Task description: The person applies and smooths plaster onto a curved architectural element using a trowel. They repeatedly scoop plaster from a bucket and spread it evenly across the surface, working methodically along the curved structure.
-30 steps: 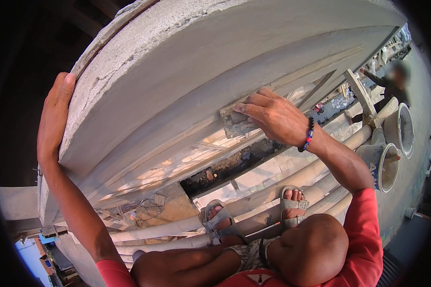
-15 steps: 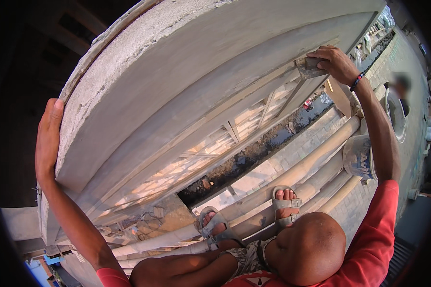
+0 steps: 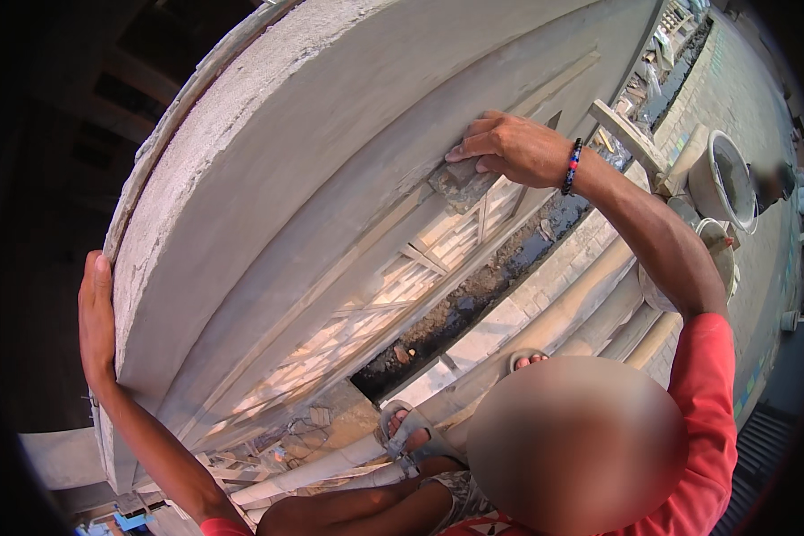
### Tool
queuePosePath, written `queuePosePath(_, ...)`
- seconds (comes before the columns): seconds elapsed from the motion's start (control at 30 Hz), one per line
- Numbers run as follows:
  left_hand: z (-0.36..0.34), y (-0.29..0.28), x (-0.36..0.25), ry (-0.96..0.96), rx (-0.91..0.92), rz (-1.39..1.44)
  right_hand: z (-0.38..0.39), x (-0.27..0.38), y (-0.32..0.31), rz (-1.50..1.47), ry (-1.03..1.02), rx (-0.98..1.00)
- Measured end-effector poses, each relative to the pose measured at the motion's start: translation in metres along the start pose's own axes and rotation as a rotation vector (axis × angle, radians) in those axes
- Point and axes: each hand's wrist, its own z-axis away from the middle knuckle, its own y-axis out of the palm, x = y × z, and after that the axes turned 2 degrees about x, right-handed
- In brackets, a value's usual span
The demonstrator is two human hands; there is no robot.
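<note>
A grey plastered wall (image 3: 268, 196) with raised bands rises before me, its left edge rough. My right hand (image 3: 518, 147) grips a small cement-smeared float (image 3: 463, 190), its plate against the wall's lower band. The fingers cover most of the float's handle. At the far left, my left hand (image 3: 96, 317) lies along the wall's rough edge with its fingers stretched out, holding nothing.
Poles (image 3: 509, 335) run beneath my sandalled feet. Below the wall lies a dark, wet ditch (image 3: 438, 330). On the right stand a round tub (image 3: 719, 174) and a bucket (image 3: 679, 277) by a wooden post (image 3: 630, 136). A blurred oval hides part of the lower view.
My right hand has slid leftward along the wall with the float. The whole view has shifted slightly, and my left hand still rests on the wall's edge.
</note>
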Motion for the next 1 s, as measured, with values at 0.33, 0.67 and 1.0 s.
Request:
queuePosePath(0.33, -0.001, -0.001, 0.004, 0.037, 0.032, 0.019, 0.041, -0.041, -0.069, -0.039, 0.073, -0.066)
queuePosePath(0.67, 0.004, -0.001, -0.006, 0.038, 0.032, 0.031, 0.001, -0.003, -0.003, -0.047, -0.025, -0.039)
queuePosePath(1.0, 0.002, -0.001, 0.002, 0.053, 0.004, 0.007, 0.087, -0.122, -0.088, 0.009, 0.489, -0.231)
